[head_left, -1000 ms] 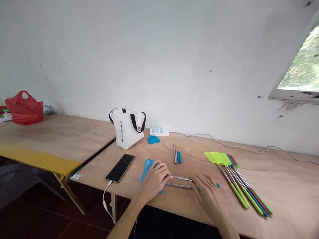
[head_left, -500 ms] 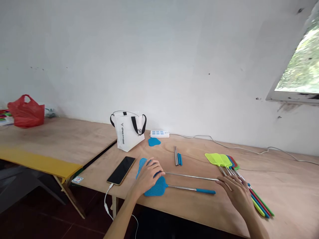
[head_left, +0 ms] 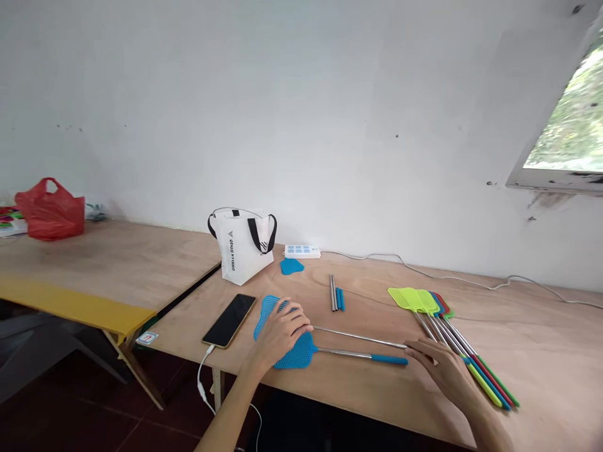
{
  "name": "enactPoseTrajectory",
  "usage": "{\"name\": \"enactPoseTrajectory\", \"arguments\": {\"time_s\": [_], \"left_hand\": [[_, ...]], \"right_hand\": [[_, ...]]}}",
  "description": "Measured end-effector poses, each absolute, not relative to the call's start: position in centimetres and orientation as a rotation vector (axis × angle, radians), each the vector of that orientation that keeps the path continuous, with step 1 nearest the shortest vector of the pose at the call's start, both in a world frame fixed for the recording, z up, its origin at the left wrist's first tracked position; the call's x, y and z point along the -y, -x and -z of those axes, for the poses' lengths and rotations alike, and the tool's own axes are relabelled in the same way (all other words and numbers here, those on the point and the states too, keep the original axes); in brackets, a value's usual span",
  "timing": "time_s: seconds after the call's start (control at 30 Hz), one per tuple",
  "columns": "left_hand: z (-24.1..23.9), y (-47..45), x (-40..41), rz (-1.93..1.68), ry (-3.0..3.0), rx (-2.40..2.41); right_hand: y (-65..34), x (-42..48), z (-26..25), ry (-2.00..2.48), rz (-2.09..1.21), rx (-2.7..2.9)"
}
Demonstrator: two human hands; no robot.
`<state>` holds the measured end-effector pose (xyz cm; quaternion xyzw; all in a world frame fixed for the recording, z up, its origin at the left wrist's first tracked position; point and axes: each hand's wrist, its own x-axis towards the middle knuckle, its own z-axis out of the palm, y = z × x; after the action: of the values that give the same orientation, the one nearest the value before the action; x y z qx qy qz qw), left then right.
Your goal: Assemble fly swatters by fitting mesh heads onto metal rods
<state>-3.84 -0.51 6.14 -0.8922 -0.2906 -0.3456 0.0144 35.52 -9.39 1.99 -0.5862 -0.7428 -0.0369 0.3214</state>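
My left hand (head_left: 282, 329) is closed around the neck of a blue fly swatter, covering part of its mesh head (head_left: 265, 309). From there a thin metal rod (head_left: 358, 336) runs right to my right hand (head_left: 438, 367), whose fingers pinch its far end; whatever lies under the palm is hidden. A second blue fly swatter (head_left: 389, 360) lies just in front of the rod, its head (head_left: 296, 355) partly below my left hand. Beside my right hand several fly swatters (head_left: 405, 298) with yellow-green, blue, red and green heads lie fanned together.
Behind the rod lie metal tubes (head_left: 333, 294) and blue grips (head_left: 340, 300). A blue mesh piece (head_left: 292, 267) rests by a white power strip (head_left: 302, 252). At left are a phone (head_left: 229, 321) on a cable and a white bag (head_left: 245, 251). A red bag (head_left: 51, 213) sits on another table.
My right hand has shifted slightly left and towards me, so the rod slopes more. The held swatter's head has turned slightly; my left hand stays nearly in place.
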Motion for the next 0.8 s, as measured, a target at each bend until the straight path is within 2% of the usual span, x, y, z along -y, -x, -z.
{"name": "enactPoseTrajectory", "arguments": {"time_s": [0.1, 0.3, 0.8], "left_hand": [[-5.3, 2.5, 0.8, 1.044, 2.771, 0.858], [-4.1, 0.3, 1.6, 1.012, 2.821, 0.818], [-4.1, -1.4, 3.3, 1.041, 2.794, 0.814]], "right_hand": [[-31.8, 9.2, -2.7, 1.477, 0.063, 2.006], [-24.8, 8.7, -3.5, 1.429, 0.282, 2.056], [-22.5, 9.1, -2.6, 1.398, 0.357, 2.024]]}}
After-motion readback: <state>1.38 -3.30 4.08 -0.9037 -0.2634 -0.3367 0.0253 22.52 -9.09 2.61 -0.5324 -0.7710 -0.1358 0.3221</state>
